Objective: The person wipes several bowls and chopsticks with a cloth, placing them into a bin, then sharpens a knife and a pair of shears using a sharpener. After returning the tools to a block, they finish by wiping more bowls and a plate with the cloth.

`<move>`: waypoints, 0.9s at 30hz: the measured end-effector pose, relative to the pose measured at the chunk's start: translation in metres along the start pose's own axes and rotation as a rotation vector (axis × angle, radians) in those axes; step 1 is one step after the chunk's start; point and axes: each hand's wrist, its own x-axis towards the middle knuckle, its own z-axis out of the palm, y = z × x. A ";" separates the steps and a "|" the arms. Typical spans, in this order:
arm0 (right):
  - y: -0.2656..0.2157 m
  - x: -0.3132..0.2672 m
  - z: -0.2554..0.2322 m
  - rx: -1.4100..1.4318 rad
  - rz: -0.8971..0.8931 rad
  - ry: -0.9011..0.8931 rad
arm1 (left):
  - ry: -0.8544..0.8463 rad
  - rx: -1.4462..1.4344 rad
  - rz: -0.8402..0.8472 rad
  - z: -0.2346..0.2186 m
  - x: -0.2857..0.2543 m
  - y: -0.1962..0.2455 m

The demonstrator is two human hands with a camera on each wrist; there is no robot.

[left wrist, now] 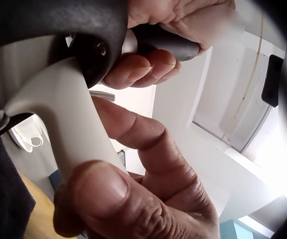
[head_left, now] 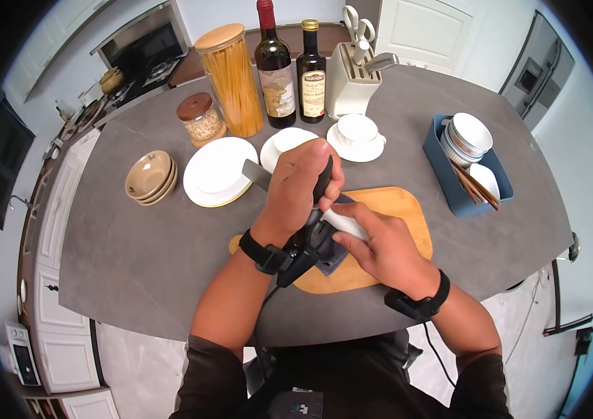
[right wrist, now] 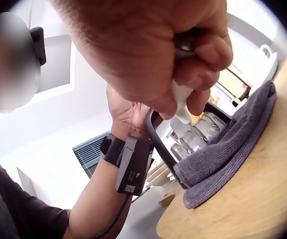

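My left hand [head_left: 296, 183] has its fingers curled round a black handle [head_left: 323, 180]; the handle [left wrist: 168, 42] also shows in the left wrist view. A flat metal blade [head_left: 256, 173] sticks out left of that hand; its other end is hidden. My right hand [head_left: 387, 248] pinches a white handle [head_left: 345, 225] between thumb and fingers, close below the left hand. The white handle [left wrist: 76, 114] meets a black part in the left wrist view. Under the hands, a black frame [right wrist: 162, 149] stands by a folded dark cloth [right wrist: 228, 149] on the wooden board [head_left: 408, 216].
Behind the hands are white plates [head_left: 219, 171], a cup on a saucer [head_left: 357, 133], a pasta jar [head_left: 232, 84], two bottles [head_left: 277, 84] and a knife block [head_left: 352, 80]. Brown bowls [head_left: 149, 176] are at left; a blue bin [head_left: 443, 167] with bowls and chopsticks is at right.
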 end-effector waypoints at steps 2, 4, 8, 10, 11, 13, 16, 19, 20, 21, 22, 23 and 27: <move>0.000 0.002 0.005 0.004 -0.005 0.014 | 0.005 -0.017 -0.001 0.001 0.002 -0.002; 0.005 0.002 0.005 0.002 -0.017 0.025 | 0.013 -0.098 0.022 0.001 0.002 -0.004; 0.001 -0.009 -0.002 0.004 -0.061 0.067 | 0.019 -0.004 0.002 0.001 0.000 0.000; -0.008 -0.019 -0.024 -0.089 0.010 -0.064 | 0.014 -0.017 0.018 0.001 0.000 -0.002; -0.006 -0.028 -0.031 -0.090 -0.035 -0.036 | 0.019 -0.014 0.017 0.001 0.000 -0.002; -0.016 -0.045 -0.054 -0.095 0.034 -0.084 | 0.025 -0.018 0.023 0.003 0.001 -0.001; -0.028 -0.069 -0.082 -0.110 0.097 -0.138 | 0.047 -0.063 0.015 0.004 0.000 0.001; -0.039 -0.088 -0.107 -0.155 0.111 -0.151 | 0.024 -0.021 0.017 0.002 0.000 0.000; -0.044 -0.092 -0.116 -0.182 0.127 -0.167 | 0.022 -0.026 0.016 0.002 0.000 0.000; -0.049 -0.095 -0.125 -0.163 0.157 -0.182 | 0.019 -0.030 0.015 0.002 0.000 0.000; -0.053 -0.097 -0.133 -0.169 0.154 -0.181 | 0.018 -0.031 0.022 0.002 0.000 0.000; -0.057 -0.099 -0.142 -0.172 0.158 -0.179 | 0.019 -0.031 0.021 0.002 -0.001 0.000; -0.062 -0.099 -0.171 -0.195 0.205 -0.063 | 0.039 -0.081 0.019 0.006 -0.002 0.004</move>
